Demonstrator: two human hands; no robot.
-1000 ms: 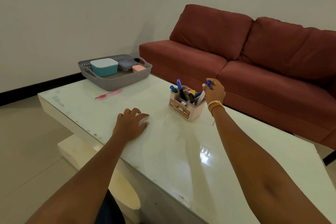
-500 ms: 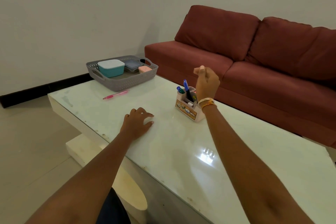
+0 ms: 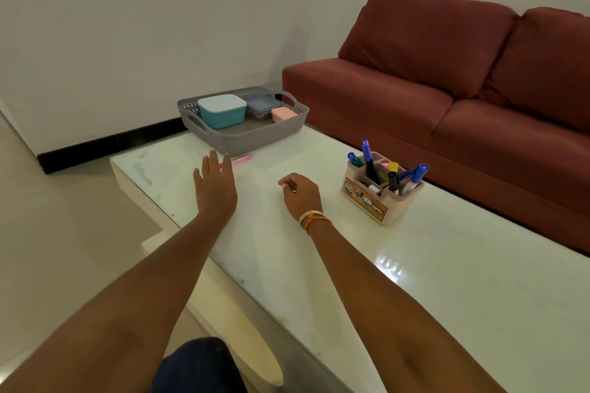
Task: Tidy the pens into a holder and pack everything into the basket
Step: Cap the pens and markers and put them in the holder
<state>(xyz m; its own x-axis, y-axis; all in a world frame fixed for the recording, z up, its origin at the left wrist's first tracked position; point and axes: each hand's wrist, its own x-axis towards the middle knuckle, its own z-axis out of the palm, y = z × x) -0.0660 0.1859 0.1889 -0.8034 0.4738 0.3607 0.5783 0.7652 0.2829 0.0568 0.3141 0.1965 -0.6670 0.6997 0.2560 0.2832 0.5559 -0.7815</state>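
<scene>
A beige pen holder (image 3: 381, 191) with several pens and markers stands on the white table (image 3: 415, 281). A pink pen (image 3: 242, 159) lies in front of the grey basket (image 3: 252, 137), partly hidden by my left hand (image 3: 215, 190). That hand hovers with straight fingers just short of the pen. My right hand (image 3: 301, 195) hangs loosely curled left of the holder and holds nothing. The basket holds a teal box (image 3: 222, 112), a clear box (image 3: 261, 105) and a small pink box (image 3: 282, 113).
A dark red sofa (image 3: 447, 80) runs along the table's far side. The table's near-left edge drops to a tiled floor (image 3: 64, 233). My knee shows at the bottom, under the table edge.
My right hand left the pen holder and moved left and down over the table. My left hand lifted off the table and reached forward to the pink pen. The view panned left.
</scene>
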